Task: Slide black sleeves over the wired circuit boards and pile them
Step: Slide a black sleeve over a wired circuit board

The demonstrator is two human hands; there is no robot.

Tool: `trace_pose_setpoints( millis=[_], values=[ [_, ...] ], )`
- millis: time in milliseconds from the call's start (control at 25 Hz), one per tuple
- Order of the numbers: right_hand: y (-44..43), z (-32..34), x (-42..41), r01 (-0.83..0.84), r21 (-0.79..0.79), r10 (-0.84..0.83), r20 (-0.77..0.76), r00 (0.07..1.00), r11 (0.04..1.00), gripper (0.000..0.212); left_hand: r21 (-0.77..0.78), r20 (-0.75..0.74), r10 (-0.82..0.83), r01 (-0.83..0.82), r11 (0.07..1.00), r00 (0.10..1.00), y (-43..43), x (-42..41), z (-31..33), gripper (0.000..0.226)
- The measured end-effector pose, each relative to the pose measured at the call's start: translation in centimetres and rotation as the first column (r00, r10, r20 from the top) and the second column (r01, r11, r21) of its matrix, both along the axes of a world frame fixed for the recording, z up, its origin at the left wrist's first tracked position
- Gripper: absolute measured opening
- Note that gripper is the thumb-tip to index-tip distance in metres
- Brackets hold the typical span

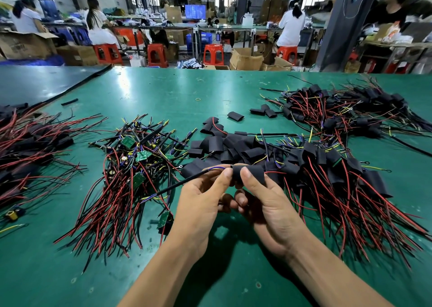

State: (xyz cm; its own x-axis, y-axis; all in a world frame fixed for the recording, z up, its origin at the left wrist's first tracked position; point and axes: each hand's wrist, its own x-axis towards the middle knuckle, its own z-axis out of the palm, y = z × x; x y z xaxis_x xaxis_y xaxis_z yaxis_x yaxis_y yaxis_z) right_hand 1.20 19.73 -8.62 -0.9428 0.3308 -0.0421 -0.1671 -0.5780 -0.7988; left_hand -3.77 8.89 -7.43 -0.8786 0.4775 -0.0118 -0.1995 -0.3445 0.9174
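A green counter (163, 91) fills the view, its far edge at 12 o'clock meeting a workshop with red stools (212, 54) and cardboard boxes (245, 60). Bare counter lies at 11 and 6 o'clock. At centre, the left hand (201, 204) and right hand (268, 204) pinch a black sleeve (259, 173) between their fingers; any board inside is hidden. Unsleeved wired boards (131, 166) heap at 9 o'clock, sleeved ones (339, 171) at 3 o'clock.

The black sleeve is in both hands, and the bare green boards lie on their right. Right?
No. In the head view the bare green boards lie on their left. The left hand and right hand do hold the black sleeve.
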Motion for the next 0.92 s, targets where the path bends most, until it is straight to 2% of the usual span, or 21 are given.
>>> trace_pose_setpoints(
  millis=[160,360,600,800,920],
  values=[
    [0.1,0.2,-0.2,0.018,0.080,-0.022,0.038,0.999,0.997,0.046,0.020,0.023,0.050,-0.050,0.999,0.998,-0.2,-0.5,0.0,0.009],
    [0.4,0.5,-0.3,0.111,0.081,-0.116,0.064,0.991,0.991,0.037,0.011,0.063,0.040,-0.041,0.999,0.997,-0.6,-0.9,-0.1,0.009],
    [0.4,0.5,-0.2,0.037,0.042,-0.041,0.093,0.995,0.998,0.037,-0.033,0.054,-0.146,0.148,0.988,0.988,-1.1,-1.2,0.2,0.018],
    [0.8,0.8,-0.1,0.031,0.002,-0.031,0.113,0.993,1.000,0.031,-0.014,0.024,-0.075,0.075,0.997,0.997,-1.1,-1.2,0.2,0.017],
    [0.9,0.7,0.1,0.005,-0.002,-0.005,0.051,0.999,1.000,0.035,0.010,0.091,-0.061,0.060,0.998,0.994,-0.8,-1.1,0.4,0.012]
  ],
)
